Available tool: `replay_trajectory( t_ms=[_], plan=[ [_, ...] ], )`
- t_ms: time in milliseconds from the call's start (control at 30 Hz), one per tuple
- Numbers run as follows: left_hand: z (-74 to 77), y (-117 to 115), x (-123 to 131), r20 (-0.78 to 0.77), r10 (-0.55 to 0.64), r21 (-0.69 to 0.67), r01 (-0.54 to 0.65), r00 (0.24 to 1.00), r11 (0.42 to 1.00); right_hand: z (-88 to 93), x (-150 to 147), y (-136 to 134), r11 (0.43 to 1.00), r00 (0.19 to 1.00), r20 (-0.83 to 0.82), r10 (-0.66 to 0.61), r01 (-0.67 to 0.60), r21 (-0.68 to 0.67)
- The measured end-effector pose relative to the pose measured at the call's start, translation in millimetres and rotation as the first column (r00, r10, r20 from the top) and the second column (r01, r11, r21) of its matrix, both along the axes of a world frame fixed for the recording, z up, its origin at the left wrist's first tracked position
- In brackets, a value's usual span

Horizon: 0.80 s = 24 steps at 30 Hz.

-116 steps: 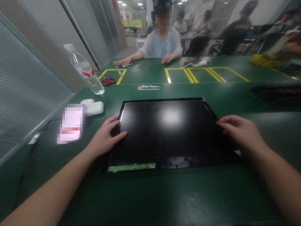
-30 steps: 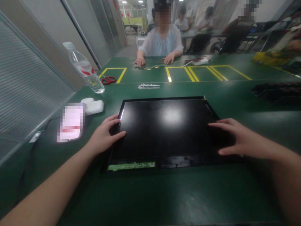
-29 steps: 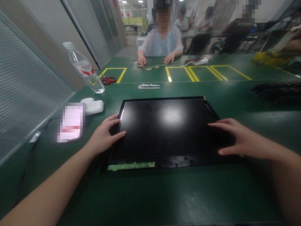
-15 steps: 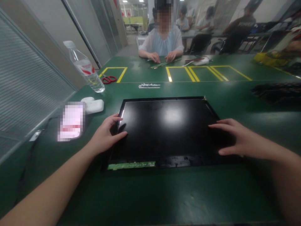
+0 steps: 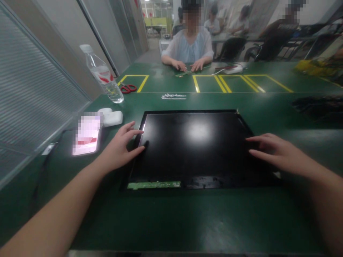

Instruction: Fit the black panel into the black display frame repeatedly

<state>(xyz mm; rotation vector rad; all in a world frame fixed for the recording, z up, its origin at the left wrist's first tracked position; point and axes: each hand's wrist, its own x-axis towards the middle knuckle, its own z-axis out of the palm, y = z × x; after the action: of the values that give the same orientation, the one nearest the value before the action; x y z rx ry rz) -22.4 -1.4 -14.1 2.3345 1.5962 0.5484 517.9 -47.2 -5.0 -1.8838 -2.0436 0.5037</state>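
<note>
A black LCD screen panel lies flat on the green table, with light glaring off its upper middle. Along its near edge, on the left, runs a narrow green circuit board. My left hand is at the panel's left edge, fingers apart, thumb and forefinger over the border. At the right edge is my right hand, its thumb and fingers spread above the panel's side. Whether the fingertips touch the surface, I cannot tell. Neither hand is closed round anything.
To the left are a lit phone, a white case, a water bottle and red-handled scissors. Small white strips lie beyond the panel. Across the table, a person handles thin green pieces. Dark material lies at right.
The whole view has shifted slightly, with things now a little further right. My right thumb and fingers are closer together and nearer the panel's right edge. The panel lies much as before.
</note>
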Motion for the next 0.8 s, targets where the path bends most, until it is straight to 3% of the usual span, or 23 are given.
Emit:
replay_trajectory(
  t_ms=[100, 233, 433, 800],
  plan=[
    [6.5, -0.8, -1.4, 0.002, -0.066, 0.011, 0.066, 0.998, 0.998, 0.3, -0.6, 1.6, 1.000, 1.000, 0.006, -0.020, 0.020, 0.008],
    [10.5, -3.8, -6.1, 0.060, -0.169, -0.085, 0.174, 0.984, 0.981, 0.7, -2.1, 2.6, 0.999, 0.999, 0.007, -0.043, 0.043, 0.002],
    [5.9, -8.0, -13.0, 0.091, -0.336, -0.231, 0.348, 0.938, 0.909, -0.8, -1.5, 2.9, 1.000, 0.999, 0.020, -0.030, 0.030, 0.009],
    [5.5, -6.3, -13.7, 0.076, -0.414, -0.259, 0.419, 0.907, 0.870, 1.2, -4.4, 2.9, 1.000, 1.000, 0.006, -0.023, 0.023, 0.012]
  ],
)
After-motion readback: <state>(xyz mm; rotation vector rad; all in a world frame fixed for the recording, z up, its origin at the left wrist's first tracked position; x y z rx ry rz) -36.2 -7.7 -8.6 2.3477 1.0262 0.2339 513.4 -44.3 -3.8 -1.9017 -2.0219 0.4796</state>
